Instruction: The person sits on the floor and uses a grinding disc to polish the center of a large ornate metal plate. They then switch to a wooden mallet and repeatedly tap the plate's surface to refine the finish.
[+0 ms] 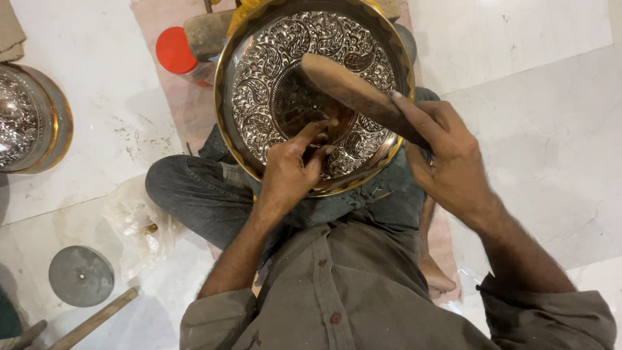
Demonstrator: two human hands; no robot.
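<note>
A large round metal plate (259, 84) with embossed silver leaf patterns and a gold rim rests on my lap. My left hand (291, 172) pinches a small thin tool (316, 148) against the plate's lower middle. My right hand (450, 165) grips a brown wooden mallet (350, 87), whose head lies over the plate's centre, just above the small tool.
I sit cross-legged on a pale marble floor. A second embossed plate (29, 116) lies at the left edge. A red-capped container (176, 52) stands behind the plate. A grey metal disc (81, 275), a wooden handle (97, 317) and crumpled clear plastic (139, 227) lie at lower left.
</note>
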